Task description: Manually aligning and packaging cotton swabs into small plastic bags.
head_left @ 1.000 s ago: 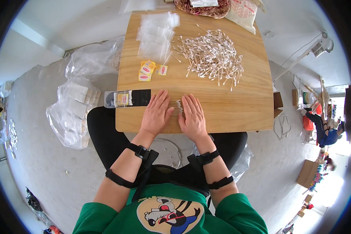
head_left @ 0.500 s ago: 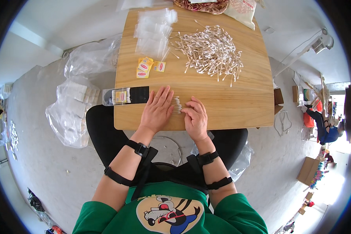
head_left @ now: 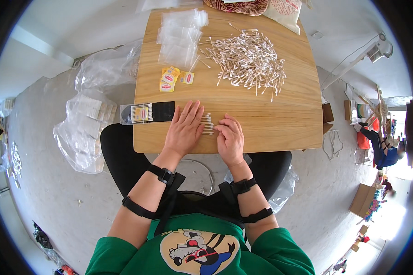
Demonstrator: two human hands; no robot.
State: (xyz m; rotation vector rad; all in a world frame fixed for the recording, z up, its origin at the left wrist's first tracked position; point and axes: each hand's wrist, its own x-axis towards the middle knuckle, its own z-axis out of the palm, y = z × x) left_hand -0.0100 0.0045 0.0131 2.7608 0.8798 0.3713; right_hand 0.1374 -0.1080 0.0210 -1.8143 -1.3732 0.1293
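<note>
Row of swabs [head_left: 207, 124]: on the desk [head_left: 280, 121] near its front edge, sticks lying crosswise between the hands; about ten show, too fine for an exact count.
Left hand [head_left: 184, 129]: one, laid flat, fingers straight and nearly together, thumb beside the row; probably a stop that keeps the stick ends even.
Right hand [head_left: 230, 140]: one, fingers curled at the row's right end, apparently to square it; whether thumb and forefinger pinch a swab cannot be told.
Sleeved pack [head_left: 142, 113]: one, left of the left hand, its black strip [head_left: 163, 111] toward that hand, seemingly parked within reach.
Yellow cards [head_left: 186, 77]: at least three, two overlapping.
Clear bags [head_left: 179, 36]: several, fanned, perhaps for easy picking; overlap prevents counting.
Swab pile [head_left: 250, 59]: uncountable, heaped far right, presumably leaving working room in front.
</note>
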